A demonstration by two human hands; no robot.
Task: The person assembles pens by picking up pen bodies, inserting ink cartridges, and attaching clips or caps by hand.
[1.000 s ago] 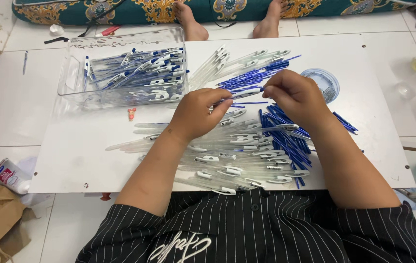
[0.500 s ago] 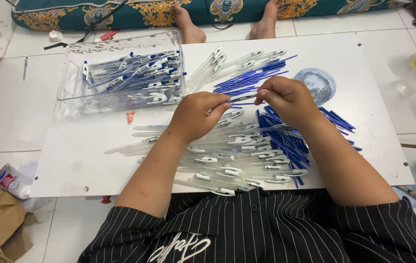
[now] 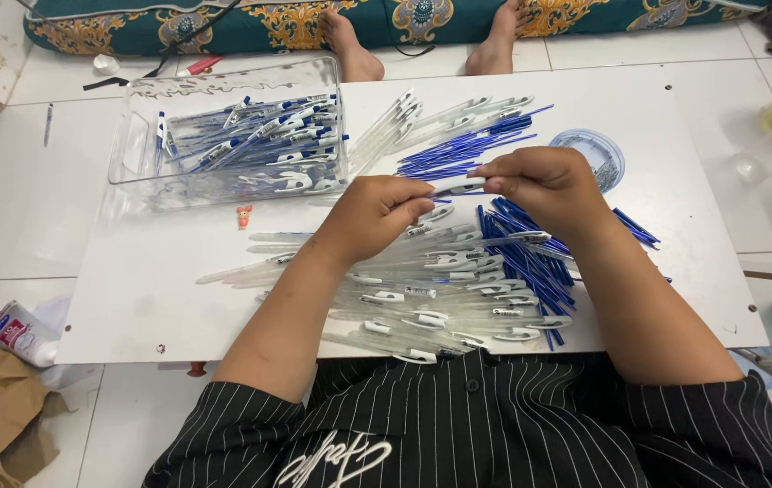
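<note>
Both hands meet just above the middle of the frame, over the white surface (image 3: 133, 289). The left hand (image 3: 372, 217) and the right hand (image 3: 549, 185) pinch a single clear pen (image 3: 460, 185) between them, one at each end, fingers closed on it. It looks like a blue refill is being slid into the clear barrel, though the fingers hide the joint itself.

To do this well, I would say the barrel should lie level and in line with the refill, so the thin blue rod goes in straight and does not bend. The left grip ought to hold steady while the right pushes with small, even pressure.

Below the hands, across the centre and lower middle of the frame, lies a spread of clear barrels (image 3: 422, 307) with white clips. To their right sits a heap of blue refills (image 3: 526, 258), and a second bunch of refills (image 3: 467, 149) lies just above the hands. Both stay within easy reach, which helps.

In the upper left stands a clear plastic box (image 3: 133, 145) holding finished pens with blue inside. A small round lid (image 3: 594, 154) lies to the upper right of the hands. A small pink bit (image 3: 244, 215) lies just below the box. Loose barrels may roll, so keeping them parallel seems wise.
</note>
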